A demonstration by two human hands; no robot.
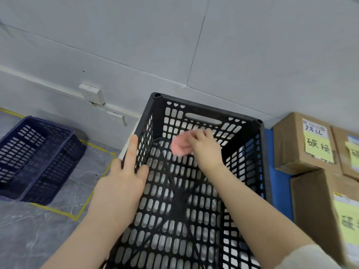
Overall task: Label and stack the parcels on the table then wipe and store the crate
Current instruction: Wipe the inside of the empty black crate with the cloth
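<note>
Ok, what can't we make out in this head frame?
Head view only.
Pink cloth: motion-blurred, partly covered by the right hand gripping it.
Black crate: near end cut by the bottom edge.
Parcels: cut by the right edge; printed label text too small.

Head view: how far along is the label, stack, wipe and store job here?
Done, it seems: the brown cardboard parcels at right carry yellow paper labels and sit grouped. In hand: the left hand grips the side wall of the black perforated plastic crate while the right hand holds a pink cloth inside it, apparently wiping. Left: finishing the wipe and storing the crate.
</note>
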